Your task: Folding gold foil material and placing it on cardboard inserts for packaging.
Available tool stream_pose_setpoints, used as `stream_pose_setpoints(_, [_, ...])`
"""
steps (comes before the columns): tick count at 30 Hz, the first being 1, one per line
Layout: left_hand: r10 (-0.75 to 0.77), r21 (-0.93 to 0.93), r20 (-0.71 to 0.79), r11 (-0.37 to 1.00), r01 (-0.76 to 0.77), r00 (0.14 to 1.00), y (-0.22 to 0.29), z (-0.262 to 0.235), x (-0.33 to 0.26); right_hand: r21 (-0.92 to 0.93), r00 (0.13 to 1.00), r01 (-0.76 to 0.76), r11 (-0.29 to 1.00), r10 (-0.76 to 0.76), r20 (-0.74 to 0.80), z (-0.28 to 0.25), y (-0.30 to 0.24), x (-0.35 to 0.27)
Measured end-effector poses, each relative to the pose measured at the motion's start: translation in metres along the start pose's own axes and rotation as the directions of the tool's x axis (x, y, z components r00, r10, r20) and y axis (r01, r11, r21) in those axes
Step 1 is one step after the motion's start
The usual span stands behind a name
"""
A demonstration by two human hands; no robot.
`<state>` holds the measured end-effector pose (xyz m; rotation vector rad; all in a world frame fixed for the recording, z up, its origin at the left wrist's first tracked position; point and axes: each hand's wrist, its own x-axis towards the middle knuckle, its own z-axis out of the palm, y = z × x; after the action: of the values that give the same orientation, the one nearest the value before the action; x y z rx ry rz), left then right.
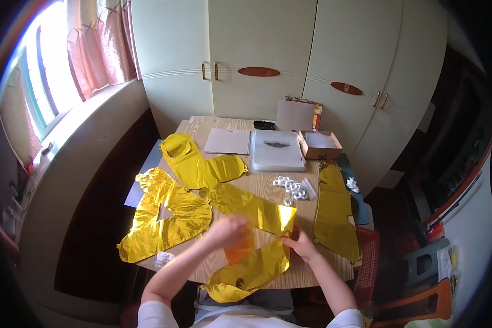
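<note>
A flat gold foil balloon lies at the near edge of the table, bent like a letter or number shape. My right hand pinches its right side between thumb and fingers. Over its opening is my left hand, smeared by motion, so its fingers cannot be made out. An orange patch shows beside that hand, too blurred to name. Farther left lie a crumpled gold foil balloon and, behind it, another gold foil balloon. One more gold foil balloon is spread out at the right.
White rings and clear strips lie mid-table. Behind them stand a stack of clear plastic bags, an open cardboard box and a flat pale card. A red basket stands beyond the right edge.
</note>
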<state>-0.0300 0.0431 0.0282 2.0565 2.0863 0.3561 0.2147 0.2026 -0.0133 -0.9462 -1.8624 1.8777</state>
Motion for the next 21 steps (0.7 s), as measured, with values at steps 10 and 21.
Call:
stream_pose_setpoints(10, [-0.244,0.062,-0.105,0.966,0.251,0.964,-0.135,-0.012,0.078,0.138,0.958,0.232,0.963,-0.251,0.136,-0.031,0.003,0.04])
stream_pose_setpoints(21, [-0.111,-0.209,0.144,0.968,0.14,0.983,-0.12,-0.002,0.067,0.26,0.89,0.152,0.954,-0.246,0.383,-0.1,-0.009,0.069])
